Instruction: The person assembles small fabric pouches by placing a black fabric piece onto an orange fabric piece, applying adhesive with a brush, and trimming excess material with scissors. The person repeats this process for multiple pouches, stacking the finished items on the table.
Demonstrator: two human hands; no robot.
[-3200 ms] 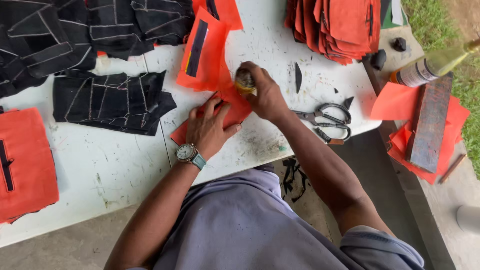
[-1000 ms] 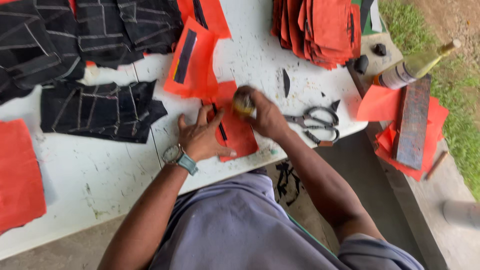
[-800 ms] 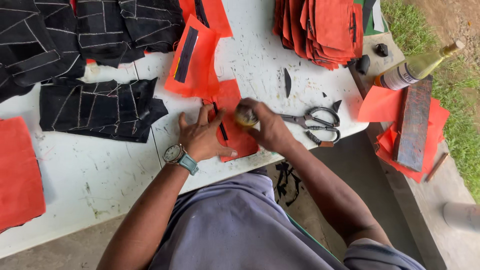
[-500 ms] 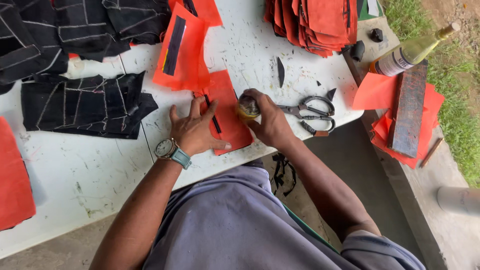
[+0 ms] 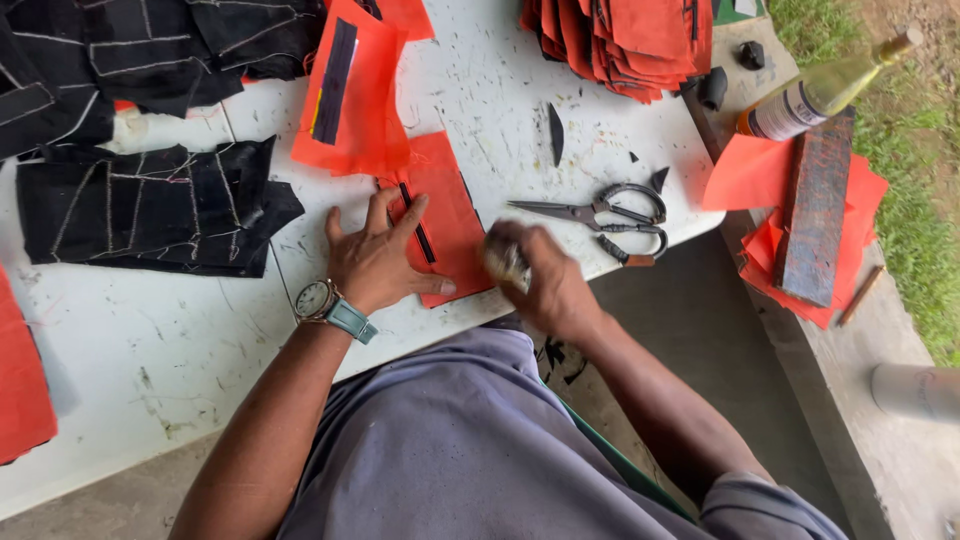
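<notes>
The left hand (image 5: 375,262) presses spread fingers flat on the orange cloth (image 5: 447,225), while the right hand (image 5: 545,280), blurred, has its fingers closed around a small object (image 5: 503,262) near the scissors (image 5: 605,215).

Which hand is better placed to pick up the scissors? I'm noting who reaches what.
Right, probably. The right hand sits just beside the scissors, though it grips a small blurred object. The left hand lies flat on the orange piece, farther off.

Matt orange cloth piece (image 5: 446,222) on scuffed white-painted table (image 5: 150,340)
</notes>
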